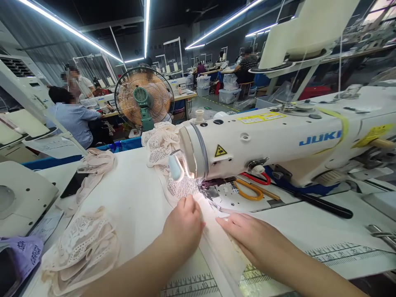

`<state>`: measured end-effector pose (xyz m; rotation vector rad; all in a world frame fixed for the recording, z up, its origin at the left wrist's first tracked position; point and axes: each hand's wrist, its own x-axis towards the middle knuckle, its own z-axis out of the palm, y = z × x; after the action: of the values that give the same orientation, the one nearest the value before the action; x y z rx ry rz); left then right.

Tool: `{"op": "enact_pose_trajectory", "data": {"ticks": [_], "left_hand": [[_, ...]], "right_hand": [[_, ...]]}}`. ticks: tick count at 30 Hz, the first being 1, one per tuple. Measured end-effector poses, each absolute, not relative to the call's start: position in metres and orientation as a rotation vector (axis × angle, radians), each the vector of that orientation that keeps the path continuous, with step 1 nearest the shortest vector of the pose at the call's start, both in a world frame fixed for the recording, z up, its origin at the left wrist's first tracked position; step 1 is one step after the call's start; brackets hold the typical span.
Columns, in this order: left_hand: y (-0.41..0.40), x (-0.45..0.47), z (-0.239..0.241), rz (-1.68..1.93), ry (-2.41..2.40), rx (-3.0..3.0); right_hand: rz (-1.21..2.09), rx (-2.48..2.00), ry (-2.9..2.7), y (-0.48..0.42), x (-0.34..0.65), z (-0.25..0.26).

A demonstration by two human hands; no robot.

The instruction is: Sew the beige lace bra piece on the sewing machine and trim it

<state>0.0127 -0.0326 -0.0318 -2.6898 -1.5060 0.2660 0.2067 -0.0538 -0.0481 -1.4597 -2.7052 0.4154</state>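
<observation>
My left hand is closed, its fingertips gripping a cream fabric piece just in front of the sewing machine's needle area. On the right edge of that piece rests my right hand, its fingers together and pinching the fabric; part of its grip is hidden. The fabric runs from the table's near edge up to the presser foot. Cream lace lies beyond the foot, leading back to a heap of lace behind the white machine head.
Orange-handled scissors and a black-handled tool lie right of the needle. Stacked lace pieces sit at left, near a dark phone and a purple lace item. A fan and co-workers are beyond.
</observation>
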Motion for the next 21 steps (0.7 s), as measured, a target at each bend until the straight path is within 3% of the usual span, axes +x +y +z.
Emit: {"op": "enact_pose_trajectory", "data": {"ticks": [8,21], "left_hand": [[-0.051,0.025,-0.042,0.418,-1.342,-2.817],[-0.03,0.013,-0.042,0.126,-1.208,-2.777]], "right_hand": [[0.401,-1.046,-2.643,-0.076,0.233,-0.066],[0.297,-1.101,-2.668,-0.061,0.223,-0.069]]}}
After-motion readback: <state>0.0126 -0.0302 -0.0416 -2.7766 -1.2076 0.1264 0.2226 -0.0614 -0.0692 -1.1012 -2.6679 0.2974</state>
